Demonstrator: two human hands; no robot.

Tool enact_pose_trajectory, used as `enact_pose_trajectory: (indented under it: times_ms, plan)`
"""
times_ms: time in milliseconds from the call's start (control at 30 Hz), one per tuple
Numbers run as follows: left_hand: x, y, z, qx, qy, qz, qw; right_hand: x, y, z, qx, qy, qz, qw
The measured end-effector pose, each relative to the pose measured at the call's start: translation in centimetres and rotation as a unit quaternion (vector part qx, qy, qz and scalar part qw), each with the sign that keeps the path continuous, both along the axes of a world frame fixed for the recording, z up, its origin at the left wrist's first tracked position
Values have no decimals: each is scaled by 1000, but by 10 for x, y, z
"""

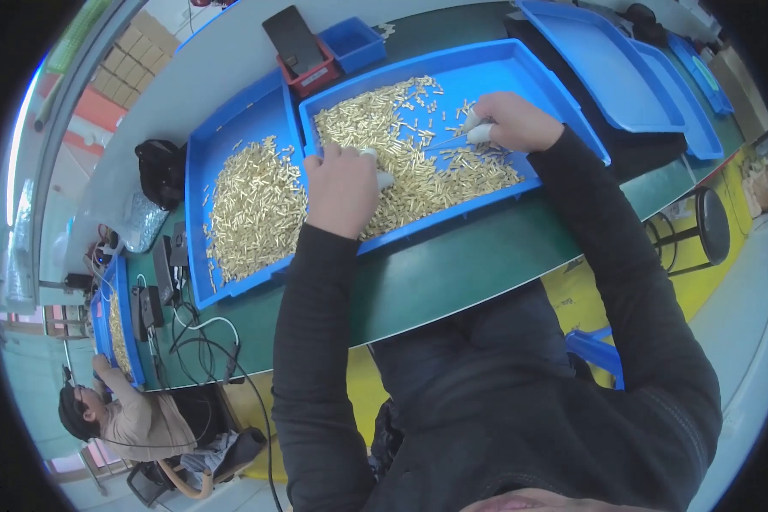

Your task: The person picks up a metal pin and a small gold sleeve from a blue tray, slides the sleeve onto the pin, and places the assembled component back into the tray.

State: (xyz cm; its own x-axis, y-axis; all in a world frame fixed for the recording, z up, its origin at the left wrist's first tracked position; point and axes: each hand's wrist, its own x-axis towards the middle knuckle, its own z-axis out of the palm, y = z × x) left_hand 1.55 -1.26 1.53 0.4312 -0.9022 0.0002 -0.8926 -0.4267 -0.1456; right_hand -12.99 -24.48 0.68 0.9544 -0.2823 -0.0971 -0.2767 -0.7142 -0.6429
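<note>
Small brass-coloured cylindrical metal pieces [435, 181] cover much of the wide blue tray [478, 61] in front of me. My left hand [343, 189] is over the left side of that pile, fingers curled and a white covering on the thumb; whatever they hold is hidden. Over the right part of the tray, my right hand [520, 124] is closed in a pinch, with white coverings on the fingertips. A faint thin line runs left from this pinch, too blurred to name. Several pieces lie scattered on the tray floor between the hands.
Left of it, a second blue tray [198, 183] holds another heap of the pieces. Behind stand a red bin [317, 77] with a dark phone-like slab [292, 41] and a blue bin [354, 44]. Blue trays [610, 68] lie right. Cables [198, 337] and a seated co-worker [145, 418] are left.
</note>
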Motion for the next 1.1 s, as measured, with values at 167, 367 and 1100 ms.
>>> enact_pose_trajectory:
  times_ms: [167, 367, 1100]
  plan:
    - [-8, 5, -9, -42, 20, -38, 998, -6, 7, 16, 59, -68, -16, 996]
    - [-1, 8, -13, -227, 257, -39, 939, -12, 15, 22, 139, -107, -8, 985]
    - [-1, 15, -15, -409, 448, 32, 794, -9, 36, 18, 171, -169, 28, 970]
